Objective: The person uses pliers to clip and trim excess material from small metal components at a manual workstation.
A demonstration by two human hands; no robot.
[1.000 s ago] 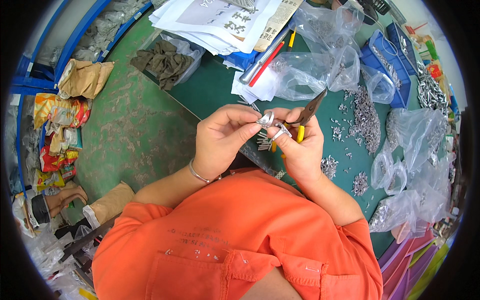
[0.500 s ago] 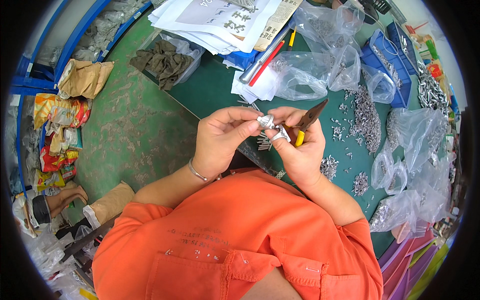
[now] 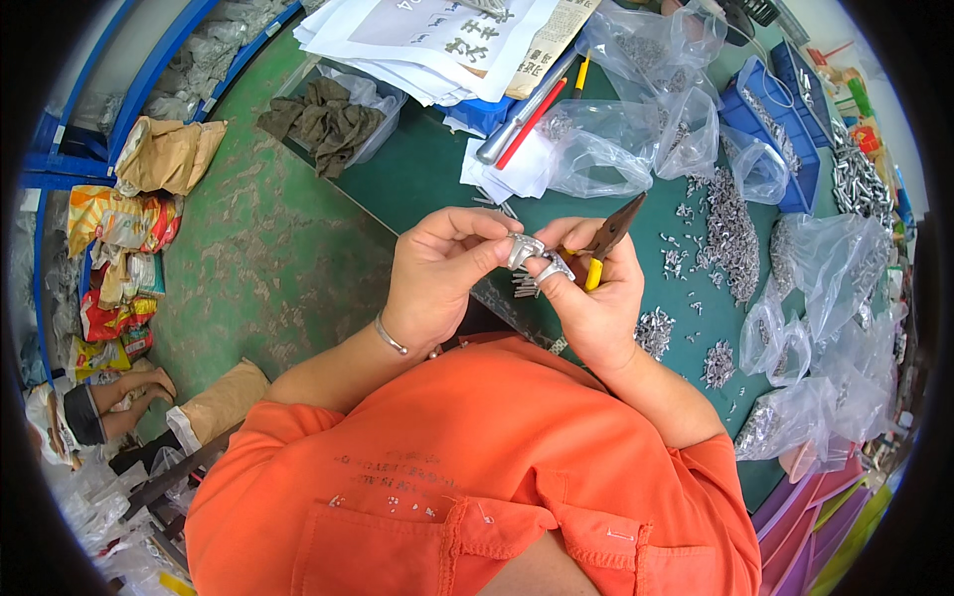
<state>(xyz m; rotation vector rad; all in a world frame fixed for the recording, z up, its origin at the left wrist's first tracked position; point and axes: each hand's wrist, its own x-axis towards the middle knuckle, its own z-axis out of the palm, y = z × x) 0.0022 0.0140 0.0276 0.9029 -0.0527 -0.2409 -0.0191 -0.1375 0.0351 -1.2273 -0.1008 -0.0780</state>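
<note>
My left hand [image 3: 437,266] pinches a shiny silver metal piece [image 3: 523,250] between thumb and fingers. Right beside it, my right hand [image 3: 601,313] grips a second silver piece [image 3: 556,266] with thumb and fingertips. The two pieces meet or nearly meet; whether they are joined I cannot tell. Tucked in the right hand is also a pair of pliers [image 3: 616,226] with yellow handles, its dark jaws pointing up and to the right. Short metal pins [image 3: 525,285] lie on the green table behind the hands, partly hidden by them.
On the table [image 3: 417,179] lie a heap of small grey metal parts [image 3: 730,233], clear plastic bags [image 3: 830,258], a blue bin [image 3: 770,129], a red pencil-like stick [image 3: 530,126] and stacked papers [image 3: 417,45]. A box with dark cloth [image 3: 333,119] sits at the corner. Someone's bare legs [image 3: 124,402] show at left.
The silver piece in my left hand has turned and tilted, showing a different side. My right hand and the pliers have shifted only slightly.
</note>
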